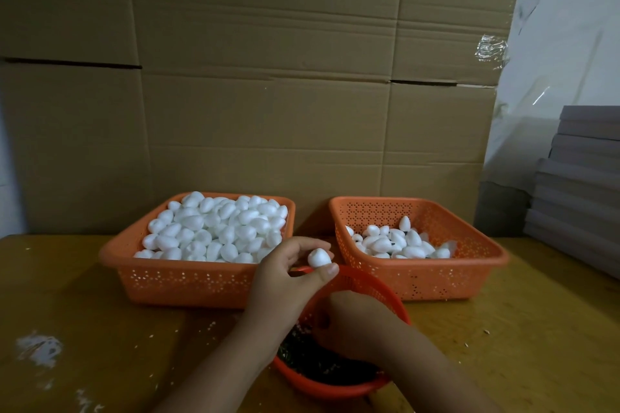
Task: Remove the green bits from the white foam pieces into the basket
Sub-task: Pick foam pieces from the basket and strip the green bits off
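A white foam piece [318,257], egg-shaped, is pinched between the thumb and fingertips of the left hand [288,278] just above the far rim of a round red basket [385,295], likely so any green bit pulled off drops inside. The right hand [352,325] curls over the dark green bits [312,359] in that basket; whether its grip holds anything I cannot tell. Behind, on the table [100,329], sit a full orange tray [188,282] and a sparser one [436,282]; no writing is legible.
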A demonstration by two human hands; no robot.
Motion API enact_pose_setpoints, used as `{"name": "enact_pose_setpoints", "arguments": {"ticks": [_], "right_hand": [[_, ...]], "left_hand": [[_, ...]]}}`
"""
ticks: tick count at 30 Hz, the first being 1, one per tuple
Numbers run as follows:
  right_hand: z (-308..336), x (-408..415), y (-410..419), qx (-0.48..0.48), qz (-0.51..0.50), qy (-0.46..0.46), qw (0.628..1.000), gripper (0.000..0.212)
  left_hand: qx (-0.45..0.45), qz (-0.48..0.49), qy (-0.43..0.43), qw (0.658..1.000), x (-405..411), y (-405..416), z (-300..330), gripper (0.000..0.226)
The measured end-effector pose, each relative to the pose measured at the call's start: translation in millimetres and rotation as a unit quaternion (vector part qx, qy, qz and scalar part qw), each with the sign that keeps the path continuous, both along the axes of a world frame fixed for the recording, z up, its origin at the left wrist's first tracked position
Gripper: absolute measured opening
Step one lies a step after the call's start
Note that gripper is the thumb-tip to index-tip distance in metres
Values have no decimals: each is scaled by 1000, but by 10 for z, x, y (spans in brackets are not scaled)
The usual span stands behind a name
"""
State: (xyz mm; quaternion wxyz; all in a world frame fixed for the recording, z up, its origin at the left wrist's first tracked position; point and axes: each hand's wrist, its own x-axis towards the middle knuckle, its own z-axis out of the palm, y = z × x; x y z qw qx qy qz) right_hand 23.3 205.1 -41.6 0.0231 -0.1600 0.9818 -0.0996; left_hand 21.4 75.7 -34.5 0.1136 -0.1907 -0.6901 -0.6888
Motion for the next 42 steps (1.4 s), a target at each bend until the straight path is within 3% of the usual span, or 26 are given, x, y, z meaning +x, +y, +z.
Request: {"name": "enact_pose_setpoints", "arguments": {"ticks": [9, 13, 21, 29, 37, 42], "right_hand": [[37, 17, -7, 6, -5, -3, 1000, 27], [55, 35, -20, 6, -4, -13, 1000, 24], [59, 30, -27, 20, -12, -7, 1000, 27], [63, 52, -26, 19, -13, -3, 1000, 30], [76, 73, -27, 30, -11, 4, 999, 28], [86, 75, -33, 26, -14, -2, 1000, 29]], "left_hand": [[29, -23, -15, 999, -18, 35, 0, 45], [22, -19, -14, 999, -16, 29, -14, 33], [10, -9, -12, 1000, -15, 28, -12, 35], [3, -18, -17, 1000, -56, 35, -24, 12], [48, -13, -74, 996, -19, 38, 35, 45], [64, -29, -75, 995, -15, 34, 51, 24]]}}
